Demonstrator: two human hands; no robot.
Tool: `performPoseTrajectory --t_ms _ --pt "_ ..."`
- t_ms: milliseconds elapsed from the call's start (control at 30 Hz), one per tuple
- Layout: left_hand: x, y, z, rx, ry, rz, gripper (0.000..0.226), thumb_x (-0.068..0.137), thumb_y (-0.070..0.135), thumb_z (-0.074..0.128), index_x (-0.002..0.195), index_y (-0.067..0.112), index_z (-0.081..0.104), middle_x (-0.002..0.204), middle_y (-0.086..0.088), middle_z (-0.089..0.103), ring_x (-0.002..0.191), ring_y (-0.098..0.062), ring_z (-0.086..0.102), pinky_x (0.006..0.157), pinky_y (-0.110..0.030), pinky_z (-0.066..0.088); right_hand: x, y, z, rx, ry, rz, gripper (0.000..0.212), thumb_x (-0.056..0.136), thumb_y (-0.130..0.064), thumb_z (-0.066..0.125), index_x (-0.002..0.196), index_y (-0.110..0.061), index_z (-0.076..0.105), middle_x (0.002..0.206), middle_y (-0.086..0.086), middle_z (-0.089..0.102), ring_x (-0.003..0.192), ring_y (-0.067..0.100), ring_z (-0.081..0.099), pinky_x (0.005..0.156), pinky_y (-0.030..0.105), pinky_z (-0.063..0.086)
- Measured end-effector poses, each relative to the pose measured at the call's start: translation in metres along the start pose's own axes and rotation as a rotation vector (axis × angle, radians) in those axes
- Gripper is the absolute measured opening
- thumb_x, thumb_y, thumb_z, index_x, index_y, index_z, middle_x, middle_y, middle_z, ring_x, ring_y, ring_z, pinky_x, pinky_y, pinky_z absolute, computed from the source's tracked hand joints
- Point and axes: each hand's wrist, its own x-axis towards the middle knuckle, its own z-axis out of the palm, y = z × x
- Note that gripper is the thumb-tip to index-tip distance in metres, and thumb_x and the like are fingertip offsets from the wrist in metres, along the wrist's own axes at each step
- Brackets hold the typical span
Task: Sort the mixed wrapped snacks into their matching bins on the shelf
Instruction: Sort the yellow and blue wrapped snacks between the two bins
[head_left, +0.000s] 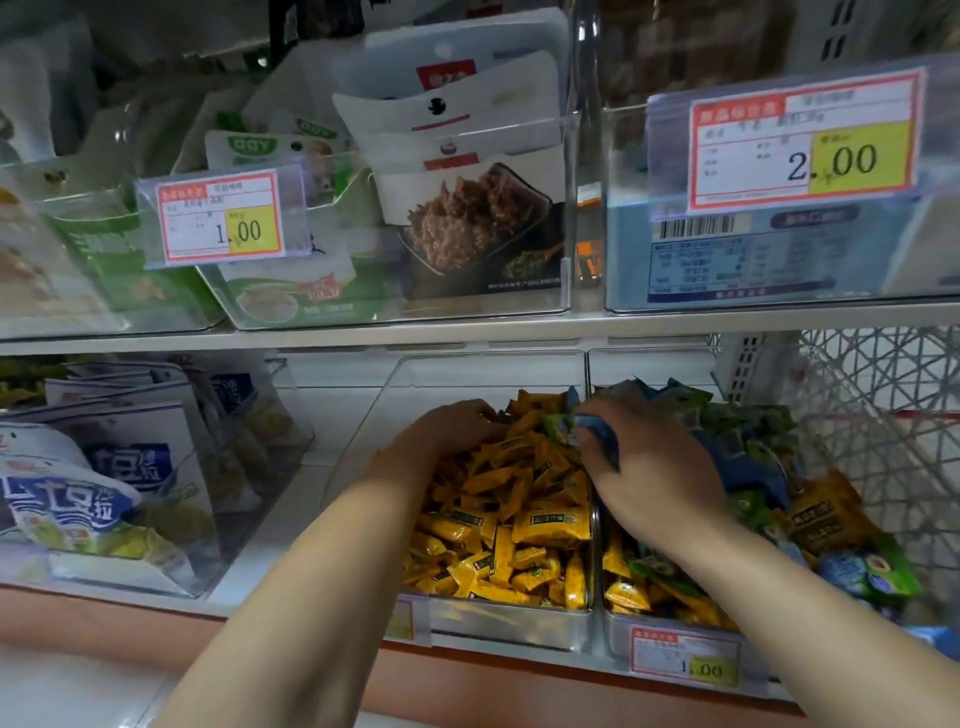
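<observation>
Presently, my right grip pinches blue snacks, left grip I cannot tell; yellow bin looks mostly sorted, right bin mixed.

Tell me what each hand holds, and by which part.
The right hand pinches blue and green wrapped snacks at one end. The left hand lies on the yellow snacks; any grip there cannot be told.
</observation>
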Motion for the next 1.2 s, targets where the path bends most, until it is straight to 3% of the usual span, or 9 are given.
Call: performPoseTrajectory --t_ms 100,200,333,500,700,833,967,1067,1200 --pt "-0.007 -0.003 -0.004 -0.061 -0.015 0.06 0.048 0.092 0.056 0.058 0.131 0.027 0.058 0.132 -0.004 0.057 0.11 -0.019 0.054 0.087 -0.032 0.04 -0.001 -0.001 -0.003 -0.004 -0.02 -0.007 0.023 0.098 -0.037 0.048 0.119 -0.031 0.056 0.105 -0.007 0.055 0.09 0.014 0.056 0.071 0.034 0.05" --pt "-0.02 -0.002 -0.009 -0.064 0.1 0.122 0.03 0.088 0.052 0.066 0.109 0.03 0.065 0.108 0.004 0.057 0.097 -0.014 0.053 0.076 -0.029 0.041 -0.003 -0.002 -0.006 0.004 -0.029 -0.013 0.023 0.098 -0.036 0.048 0.119 -0.031 0.057 0.107 -0.007 0.056 0.091 0.015 0.057 0.072 0.036 0.052" --pt "-0.046 -0.005 -0.015 -0.189 0.193 0.229 0.019 0.081 0.043 0.077 0.089 0.033 0.063 0.096 0.01 0.061 0.089 -0.011 0.057 0.068 -0.025 0.042 -0.004 -0.004 -0.009 -0.007 -0.044 -0.019 0.022 0.099 -0.037 0.048 0.118 -0.032 0.057 0.109 -0.007 0.056 0.092 0.015 0.057 0.073 0.035 0.051" --pt "-0.074 -0.007 -0.026 -0.229 0.138 0.331 0.024 0.081 0.03 0.08 0.101 0.027 0.067 0.104 0.005 0.066 0.098 -0.016 0.062 0.091 -0.043 0.052 -0.006 -0.007 -0.012 -0.023 -0.051 -0.017 0.022 0.099 -0.036 0.048 0.117 -0.031 0.057 0.109 -0.006 0.056 0.091 0.016 0.057 0.073 0.036 0.053" --pt "-0.099 -0.005 -0.027 -0.322 0.067 0.337 0.029 0.086 0.035 0.074 0.115 0.036 0.067 0.12 0.015 0.064 0.113 -0.008 0.059 0.099 -0.029 0.045 -0.006 -0.008 -0.014 -0.029 -0.058 -0.015 0.022 0.099 -0.037 0.048 0.118 -0.032 0.057 0.111 -0.007 0.057 0.094 0.015 0.057 0.074 0.034 0.052" --pt "-0.103 -0.002 -0.032 -0.346 0.204 0.378 0.02 0.093 0.022 0.066 0.104 0.039 0.068 0.107 0.018 0.07 0.097 0.005 0.064 0.082 -0.013 0.047 -0.005 -0.005 -0.011 -0.024 -0.037 -0.009 0.023 0.098 -0.037 0.048 0.118 -0.031 0.057 0.108 -0.008 0.056 0.093 0.014 0.056 0.071 0.032 0.049" --pt "-0.067 0.012 -0.041 -0.358 0.391 0.229 0.02 0.095 0.01 0.058 0.099 0.028 0.065 0.103 0.007 0.068 0.084 -0.005 0.065 0.062 -0.012 0.048 -0.004 -0.005 -0.008 -0.021 -0.017 -0.008 0.022 0.098 -0.036 0.048 0.118 -0.03 0.057 0.107 -0.007 0.057 0.09 0.014 0.057 0.071 0.033 0.05" --pt "-0.032 0.023 -0.029 -0.202 0.349 0.1 0.022 0.1 0.012 0.05 0.111 0.014 0.068 0.12 -0.007 0.064 0.103 -0.021 0.062 0.083 -0.027 0.051 -0.003 -0.006 -0.007 -0.028 -0.014 -0.004 0.021 0.099 -0.036 0.047 0.117 -0.03 0.056 0.107 -0.007 0.056 0.09 0.015 0.057 0.071 0.035 0.051" --pt "-0.011 0.022 -0.007 -0.075 0.283 0.025 0.045 0.093 0.037 0.066 0.125 0.006 0.062 0.127 -0.012 0.062 0.117 -0.027 0.057 0.095 -0.034 0.048 -0.003 -0.004 -0.006 -0.029 -0.016 -0.001 0.022 0.099 -0.037 0.047 0.118 -0.029 0.056 0.107 -0.008 0.056 0.091 0.015 0.057 0.071 0.034 0.051"
